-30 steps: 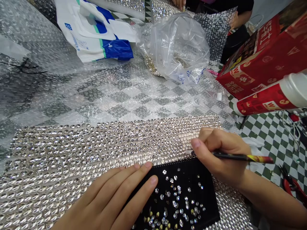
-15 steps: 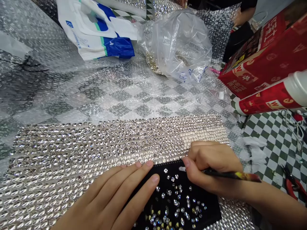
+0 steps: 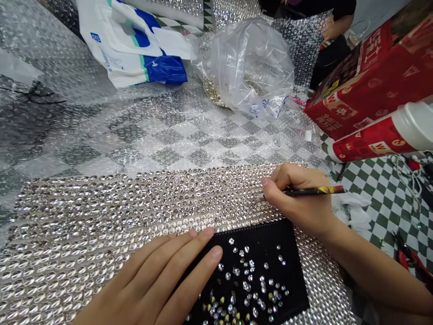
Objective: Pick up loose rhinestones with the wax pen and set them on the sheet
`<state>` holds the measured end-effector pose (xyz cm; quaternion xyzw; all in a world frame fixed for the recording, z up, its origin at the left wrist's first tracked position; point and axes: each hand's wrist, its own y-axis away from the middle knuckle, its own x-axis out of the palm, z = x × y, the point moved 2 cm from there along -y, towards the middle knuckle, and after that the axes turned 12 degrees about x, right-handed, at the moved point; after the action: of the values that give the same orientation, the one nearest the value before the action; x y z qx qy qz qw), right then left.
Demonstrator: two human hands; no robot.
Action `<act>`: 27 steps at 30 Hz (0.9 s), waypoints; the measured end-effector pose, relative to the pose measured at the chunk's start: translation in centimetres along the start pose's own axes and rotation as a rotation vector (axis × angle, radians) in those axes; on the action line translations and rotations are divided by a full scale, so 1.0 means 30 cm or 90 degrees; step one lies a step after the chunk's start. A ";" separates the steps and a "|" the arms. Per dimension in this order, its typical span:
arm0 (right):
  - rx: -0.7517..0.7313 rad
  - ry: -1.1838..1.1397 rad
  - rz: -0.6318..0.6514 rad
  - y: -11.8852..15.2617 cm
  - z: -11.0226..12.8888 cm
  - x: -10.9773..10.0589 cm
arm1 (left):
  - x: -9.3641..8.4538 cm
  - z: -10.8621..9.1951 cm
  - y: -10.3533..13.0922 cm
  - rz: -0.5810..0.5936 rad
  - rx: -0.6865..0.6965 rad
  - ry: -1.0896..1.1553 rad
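We are at a surface under green-and-white checked cloth (image 3: 368, 180), with bubble wrap (image 3: 135, 131) over its middle. A sheet of glittering stones (image 3: 101, 212) spans nine to five o'clock. At two o'clock stands a red bag (image 3: 379, 90); at twelve, a see-through plastic bag (image 3: 253, 58); at eleven, a wipes packet (image 3: 165, 67); at three, a red-and-white cup (image 3: 372, 144) on its side. Another person's arm (image 3: 338, 27) shows at one. At five, a black pad (image 3: 284, 271) lies on the sheet. Our left hand (image 3: 158, 280), at seven, lies flat, grasping nothing, fingertips at the pad's edge. Our right hand (image 3: 304, 198), at four, pinches a thin stick (image 3: 314, 191), its tip at the sheet's rows; whether it touches them, we cannot tell. Such close rows seem to call for a light, steady tip. Red-handled pliers (image 3: 409, 259) lie at four; smallest, loose stones (image 3: 251, 264) dot the pad.
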<state>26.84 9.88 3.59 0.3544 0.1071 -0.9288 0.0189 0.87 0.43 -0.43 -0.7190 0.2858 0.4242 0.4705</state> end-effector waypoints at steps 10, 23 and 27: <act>0.000 -0.025 -0.014 0.012 0.010 -0.013 | 0.000 0.001 0.002 0.001 -0.004 0.001; -0.100 -0.183 0.335 0.091 0.064 0.029 | -0.001 -0.003 -0.001 -0.003 -0.010 0.000; -0.104 -0.190 0.314 0.086 0.070 0.021 | 0.004 -0.002 0.003 -0.007 -0.019 -0.005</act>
<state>25.29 6.95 4.21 0.2267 0.0882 -0.9262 0.2880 0.87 0.34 -0.55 -0.7259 0.2738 0.4283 0.4633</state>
